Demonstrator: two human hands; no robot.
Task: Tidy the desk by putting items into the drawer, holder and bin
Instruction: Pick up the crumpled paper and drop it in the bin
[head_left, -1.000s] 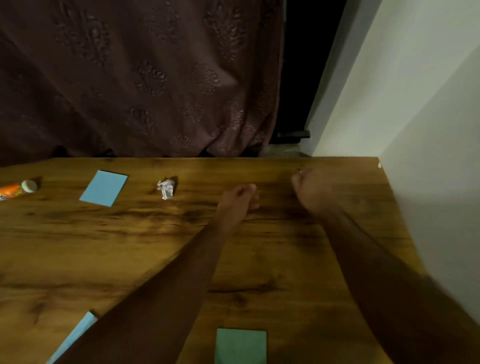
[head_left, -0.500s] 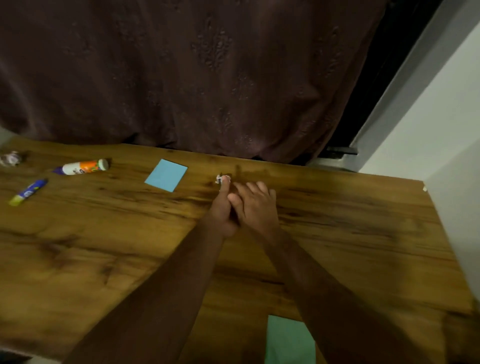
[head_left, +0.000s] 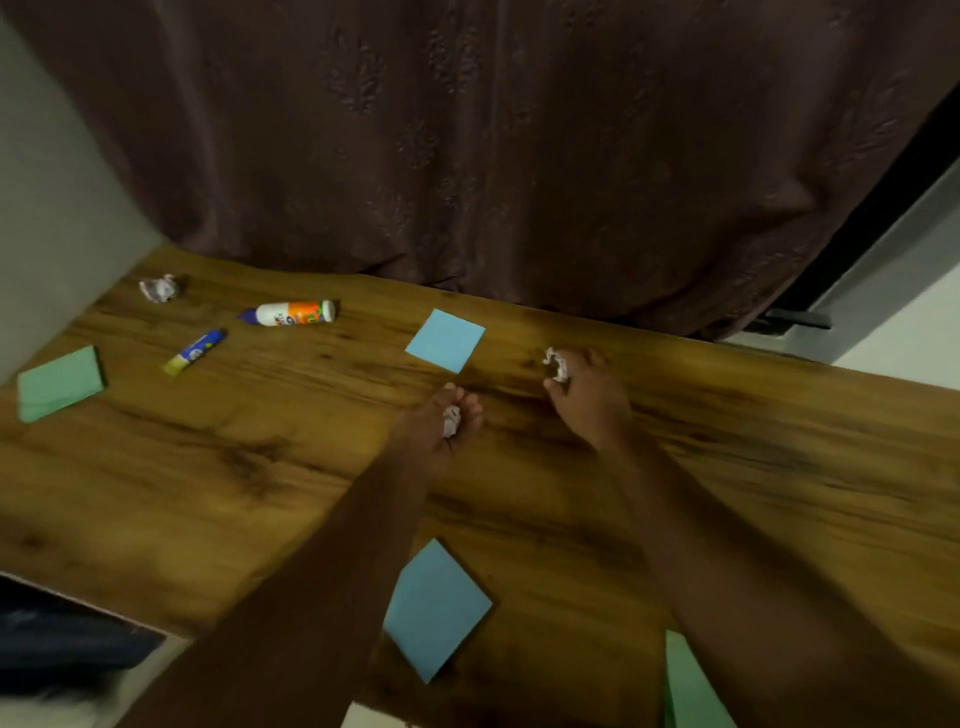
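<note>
A crumpled paper ball (head_left: 556, 362) is pinched by the right hand (head_left: 587, 400) near the desk's (head_left: 779, 467) far edge. Just left of it, a second wad (head_left: 451, 420) is held in the curled left hand (head_left: 436, 426). Bare wood is seen rightward.

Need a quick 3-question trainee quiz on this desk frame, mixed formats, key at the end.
1. True or false: the left hand holds a crumpled paper ball.
2. Which lies nearest the loose paper wad at the desk's far left corner? A) glue bottle B) near blue note C) green pad at the right front edge
3. What does the right hand grip at its fingertips?

Key: 1 true. 2 A. 3 a second crumpled paper ball.
</note>
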